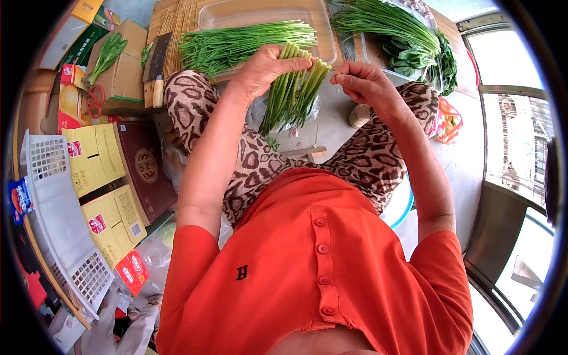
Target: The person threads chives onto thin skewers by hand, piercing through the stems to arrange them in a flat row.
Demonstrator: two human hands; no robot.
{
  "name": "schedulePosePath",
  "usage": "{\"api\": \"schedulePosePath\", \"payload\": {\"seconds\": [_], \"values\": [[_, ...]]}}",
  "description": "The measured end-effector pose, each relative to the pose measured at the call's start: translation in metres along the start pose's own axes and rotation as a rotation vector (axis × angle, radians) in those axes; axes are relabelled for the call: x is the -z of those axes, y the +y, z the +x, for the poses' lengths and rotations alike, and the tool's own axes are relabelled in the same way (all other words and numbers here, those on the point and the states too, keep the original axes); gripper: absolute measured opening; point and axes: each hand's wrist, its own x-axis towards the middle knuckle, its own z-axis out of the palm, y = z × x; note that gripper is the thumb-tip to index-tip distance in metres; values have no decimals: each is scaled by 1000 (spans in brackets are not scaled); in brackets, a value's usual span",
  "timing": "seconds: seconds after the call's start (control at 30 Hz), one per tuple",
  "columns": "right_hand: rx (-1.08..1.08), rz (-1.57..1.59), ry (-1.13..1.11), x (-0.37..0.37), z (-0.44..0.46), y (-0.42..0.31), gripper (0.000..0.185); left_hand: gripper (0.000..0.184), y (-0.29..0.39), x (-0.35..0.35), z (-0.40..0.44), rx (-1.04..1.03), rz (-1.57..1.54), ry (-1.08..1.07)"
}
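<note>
We are observing a loose bunch of slender green stems with pale upper ends [287, 94] hanging before the near edge of the brown wooden worktop [454, 34]. The left hand [264, 71] is gripping it, thumb and fingers closed near the top. The right hand [365, 86] is hovering just beside the pale ends, thumb and forefinger together; we cannot tell whether they are pinching anything. Long thin green stalks [236, 45] are lying across a clear rectangular plastic tray [266, 10]. A dark-bladed, wooden-handled knife [157, 64] is resting by the worktop's near left corner.
</note>
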Motion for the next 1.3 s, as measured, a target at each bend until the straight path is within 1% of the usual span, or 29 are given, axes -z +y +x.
{"api": "schedulePosePath", "payload": {"seconds": [0.17, 0.3, 0.37, 0.5, 0.57, 0.7, 0.77, 0.8, 0.83, 0.9, 0.93, 0.97, 1.03, 1.1, 1.17, 1.2, 1.23, 1.3], "values": [[12, 3, -5, 0, 2, 5, 17, 22, -3, 3, 3, 39, 21, -25], [17, 17, 7, -2, 2, 8, 17, 22, -3, 1, 5, 0, 41, -21], [16, 22, 0, -2, 4, 13, 17, 22, -4, 4, 4, 34, 64, -60], [-21, 33, 17, -2, 3, 7, 16, 25, -2, 3, 3, 57, 31, -60], [-29, 67, 7, 0, 4, 9, 16, 28, -2, 3, 4, -17, -1, -43], [-40, 155, -12, 5, 0, 20, 16, 29, -6, 12, 6, -20, 82, -42], [-30, 218, 3, 12, -5, 34, 16, 27, -6, 18, 6, 10, 226, -55], [-21, 280, 20, 16, -6, 42, 15, 26, -9, 19, 5, 30, 209, 40], [-13, 286, 22, 19, -9, 43, 15, 26, -10, 22, 6, 31, 218, 37], [-11, 428, 120, 24, -17, 47, 15, 26, -13, 28, 11, 8, 325, 193], [-4, 431, 130, 29, -20, 49, 15, 24, -14, 30, 16, -15, 390, 258], [21, 469, 143, 33, -21, 58, 16, 24, -17, 34, 22, -14, 397, 250], [50, 510, 159, 38, -24, 71, 17, 21, -22, 39, 32, 32, 524, 363], [32, 480, 198, 40, -27, 77, 17, 18, -28, 41, 47, 21, 591, 383], [28, 495, 213, 41, -30, 79, 16, 19, -27, 36, 59, -25, 823, 379], [18, 510, 225, 42, -30, 81, 16, 19, -29, 35, 65, -5, 980, 407], [23, 513, 226, 43, -30, 81, 16, 19, -35, 40, 72, -8, 985, 404], [30, 554, 224, 46, -28, 84, 15, 17, -57, 55, 91, -238, 1290, 398]]}}
